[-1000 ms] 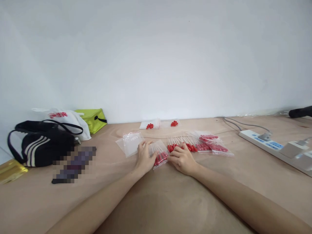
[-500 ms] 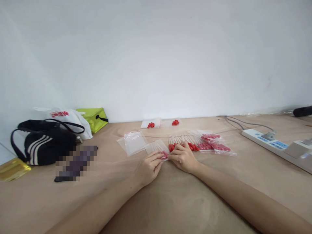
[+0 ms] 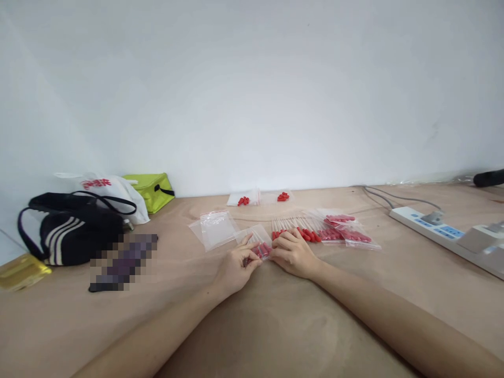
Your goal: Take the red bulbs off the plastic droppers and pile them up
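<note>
1. The small clear bag point(image 3: 258, 233) lies flat on the counter point(image 3: 271, 325) between the two hands, just ahead of their fingertips and touching both.
2. The left hand point(image 3: 255, 258) is at its near left side, thumb and forefinger drawn together on the near edge, pinching it; the other fingers reach over the plastic.
3. The right hand point(image 3: 275, 253) is at the near right corner, fingers bent and close together, tips against the bag; whether the thumb grips from below I cannot tell.
4. Inside this bag are thin pale sticks with red ends point(image 3: 264, 250), the red toward the person.
5. Loose red-tipped sticks point(image 3: 311, 235) lie side by side just beyond the right hand, partly hidden by its knuckles, pale ends pointing to the wall.
6. To the right of these, overlapping filled bags point(image 3: 357, 238) hold more red-ended pieces; their exact number is unclear.
7. Left of the bag in hand, flat clear bags point(image 3: 217, 230) lie overlapped beyond the left hand.
8. Near the wall, well apart from the hands, two clusters of red pieces point(image 3: 243, 201) show with clear plastic around them.
</note>
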A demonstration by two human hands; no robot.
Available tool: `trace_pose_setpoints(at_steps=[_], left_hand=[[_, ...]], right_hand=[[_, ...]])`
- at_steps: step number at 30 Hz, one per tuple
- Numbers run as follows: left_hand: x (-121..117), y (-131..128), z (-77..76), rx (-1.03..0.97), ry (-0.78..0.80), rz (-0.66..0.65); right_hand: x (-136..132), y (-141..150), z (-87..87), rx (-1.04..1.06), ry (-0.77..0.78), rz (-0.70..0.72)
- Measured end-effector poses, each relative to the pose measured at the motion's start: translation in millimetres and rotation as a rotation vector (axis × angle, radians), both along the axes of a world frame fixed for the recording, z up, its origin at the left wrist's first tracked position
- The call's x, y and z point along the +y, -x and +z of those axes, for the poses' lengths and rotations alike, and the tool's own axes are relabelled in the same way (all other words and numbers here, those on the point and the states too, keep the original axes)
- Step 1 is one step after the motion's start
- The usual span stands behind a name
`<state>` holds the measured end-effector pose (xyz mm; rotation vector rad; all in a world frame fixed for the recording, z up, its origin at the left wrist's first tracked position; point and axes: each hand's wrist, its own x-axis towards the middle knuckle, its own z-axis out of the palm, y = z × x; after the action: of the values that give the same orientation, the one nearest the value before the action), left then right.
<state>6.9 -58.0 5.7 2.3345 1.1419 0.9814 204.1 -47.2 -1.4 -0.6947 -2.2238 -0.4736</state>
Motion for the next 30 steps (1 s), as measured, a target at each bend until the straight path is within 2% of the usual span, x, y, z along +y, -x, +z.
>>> trace_pose_setpoints(at_steps=[3, 7, 13, 15, 23, 30], left_hand=[[0, 0, -0.3, 0.001, 0.002, 0.002], [-1, -4, 2.7, 0.061, -0.073, -0.018], [1, -10, -0.6, 0.175, -0.394, -0.095], [3, -10, -3.2, 0.201, -0.446, -0.106], [2, -8, -2.9, 0.170, -0.311, -0.079], [-1, -7, -4.9, 0.134, -0.214, -0.018]], right_hand=[[0, 1, 0.4, -0.002, 0.002, 0.010], [1, 5, 0.6, -0.011, -0.069, 0.073], [2, 6, -0.5, -0.013, -0.142, 0.082], [3, 5, -0.7, -0.023, -0.142, 0.086], [3, 15, -1.0, 0.023, -0.107, 0.134], [0, 26, -1.1, 0.061, -0.090, 0.034]])
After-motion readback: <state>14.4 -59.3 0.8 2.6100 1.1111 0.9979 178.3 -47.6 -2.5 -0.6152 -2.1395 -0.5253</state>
